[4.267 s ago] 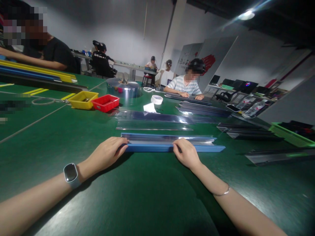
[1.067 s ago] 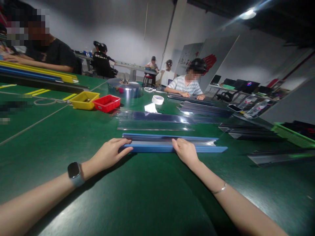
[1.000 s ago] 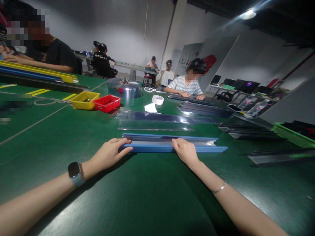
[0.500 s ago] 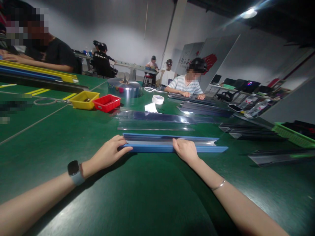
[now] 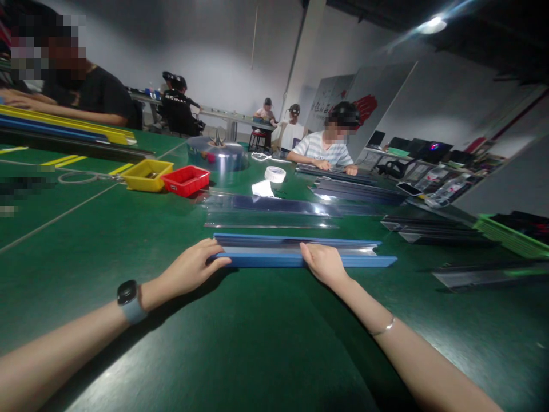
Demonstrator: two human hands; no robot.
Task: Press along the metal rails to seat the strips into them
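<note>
A long blue channel profile (image 5: 266, 260) lies crosswise on the green table (image 5: 240, 343), its pale inner trough facing up. My left hand (image 5: 203, 260) grips its left end, thumb along the near side and fingers over the end. Around the near wall, right of the middle, my right hand (image 5: 323, 262) is closed with the thumb inside the trough; its other fingertips are hidden. Just beyond the profile lie clear plastic strips (image 5: 270, 217).
A yellow bin (image 5: 148, 174) and a red bin (image 5: 186, 181) stand back left, near a large film roll (image 5: 217, 154) with pliers on top. A tape roll (image 5: 275, 174) sits behind the strips. Dark profiles (image 5: 441, 232) lie at right. A co-worker (image 5: 328, 143) sits across the table.
Both hands keep the same hold on the blue profile, which has barely moved. The co-worker across the table has shifted their hands slightly.
</note>
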